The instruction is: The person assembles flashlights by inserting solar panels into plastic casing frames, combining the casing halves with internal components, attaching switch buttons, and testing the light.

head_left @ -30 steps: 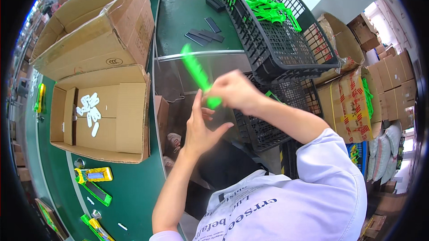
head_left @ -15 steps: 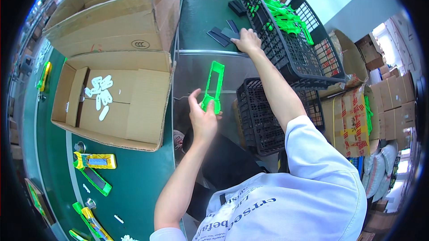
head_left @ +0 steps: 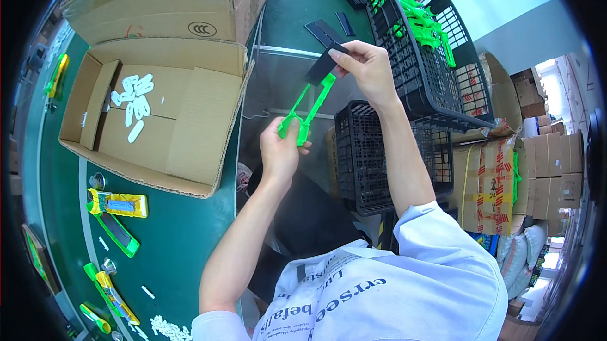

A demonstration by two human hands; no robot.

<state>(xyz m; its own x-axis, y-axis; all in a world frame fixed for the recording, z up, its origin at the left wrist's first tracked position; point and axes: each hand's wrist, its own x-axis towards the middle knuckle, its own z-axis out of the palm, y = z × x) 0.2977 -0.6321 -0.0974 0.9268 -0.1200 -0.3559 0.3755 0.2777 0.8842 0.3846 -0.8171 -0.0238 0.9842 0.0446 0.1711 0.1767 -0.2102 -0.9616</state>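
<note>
My left hand (head_left: 282,151) is closed on the rounded end of a bright green plastic frame (head_left: 322,95), which has a long opening. Between the thumb and fingers of my right hand (head_left: 368,70) is a flat black rectangular plate (head_left: 321,68). That plate overlaps the far end of the green frame; whether the two touch I cannot tell. Just beyond my right hand, more black plates (head_left: 324,32) lie on the green tabletop (head_left: 288,12).
A black crate (head_left: 404,66) with green plastic parts stands at right, above another black crate (head_left: 363,164). At left, an open cardboard box (head_left: 190,138) holds several white pieces (head_left: 134,97). Yellow and green assemblies (head_left: 120,204) lie on the left bench.
My right hand has picked up a black plate from the tabletop and brought it toward me to the green frame. The frame has tilted to the right in my left hand.
</note>
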